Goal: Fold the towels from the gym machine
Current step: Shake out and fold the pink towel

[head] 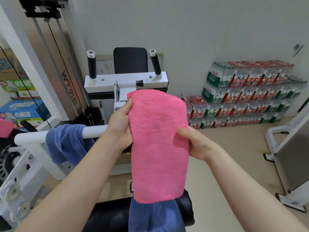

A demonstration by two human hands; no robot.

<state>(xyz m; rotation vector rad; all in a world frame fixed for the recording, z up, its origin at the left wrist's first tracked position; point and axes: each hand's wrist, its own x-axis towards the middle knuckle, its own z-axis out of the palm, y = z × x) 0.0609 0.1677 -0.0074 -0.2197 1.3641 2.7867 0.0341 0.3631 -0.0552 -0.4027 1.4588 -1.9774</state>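
- The pink towel [158, 144] is held up in the air in front of the person, folded over at the top so it hangs down as a long band.
- The left hand [121, 126] grips the left edge of the pink towel near the top; the thumb lies on the front of the cloth and the fingers are behind it.
- The right hand [194, 141] grips the right edge a little lower, with the thumb on the front and the other fingers hidden behind the cloth.
- A blue towel [66, 143] hangs bunched over the white bar [30, 136] of the gym machine [127, 81], to the left of the left forearm.
- Another blue towel [155, 216] lies over the black padded seat [108, 215] at the bottom, just under the lower end of the pink towel; I cannot tell if they touch.
- A piece of pink cloth [5, 127] shows at the left border.
- Packs of bottled water [247, 94] are stacked against the wall on the right, on the floor.
- Some cardboard boxes [21, 104] stand behind the machine frame on the left.
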